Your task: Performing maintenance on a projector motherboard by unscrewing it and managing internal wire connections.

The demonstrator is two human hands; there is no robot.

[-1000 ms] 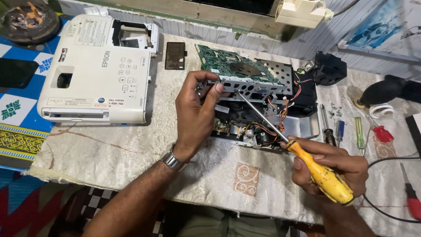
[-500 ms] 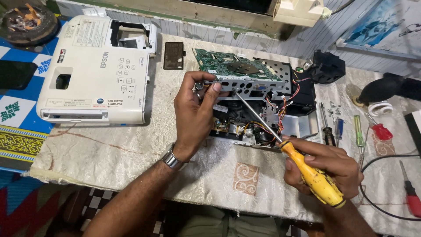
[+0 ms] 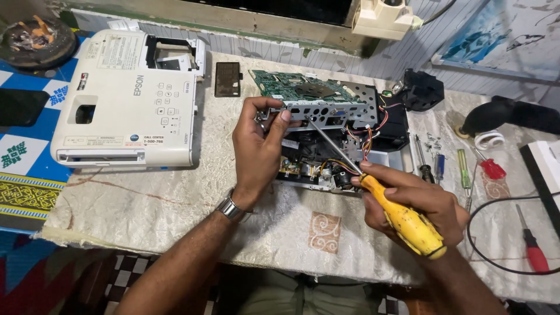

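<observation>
Table (image 3: pixel 146 204) under a cream patterned cloth, worn at the edge. Corrugated wall (image 3: pixel 373 58) at 12 o'clock, picture (image 3: pixel 501 35) at 2 o'clock. Blue patterned mat (image 3: pixel 23 169) at 9 o'clock. Checkered floor (image 3: pixel 128 274) below (partly hidden).

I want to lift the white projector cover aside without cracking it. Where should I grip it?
Probably grip the white projector cover by its two long side edges, coming from above: it lies flat, broad and boxy, and its cut-out openings look thin and weaker.
</observation>
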